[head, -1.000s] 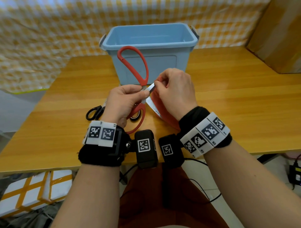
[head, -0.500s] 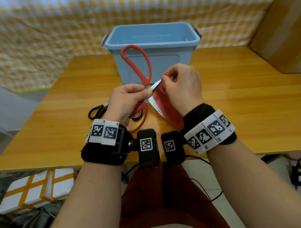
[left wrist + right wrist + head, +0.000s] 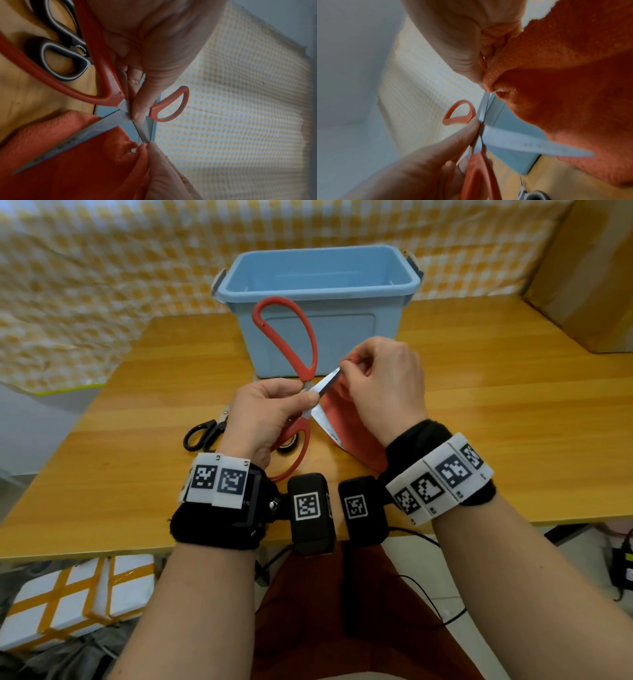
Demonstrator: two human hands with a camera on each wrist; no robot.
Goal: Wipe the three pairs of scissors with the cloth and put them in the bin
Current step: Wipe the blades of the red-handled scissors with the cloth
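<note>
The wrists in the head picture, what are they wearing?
Each forearm is bare. The left wrist and right wrist each wear a black fabric band carrying white tiles printed with black square codes. A black camera box with its own code sticks out from each band.

red scissors [image 3: 284, 364] open, held up | cloth [image 3: 346, 419] on blade | bin [image 3: 318, 302] behind

Black scissors [image 3: 205, 433] partly hidden behind left hand [image 3: 265, 419]; upper blade tip buried in cloth [image 3: 346, 422].

Makeshift recording room, checked cloth backdrop [image 3: 102, 285], wooden table [image 3: 496, 405], cardboard box [image 3: 589, 268]
</note>
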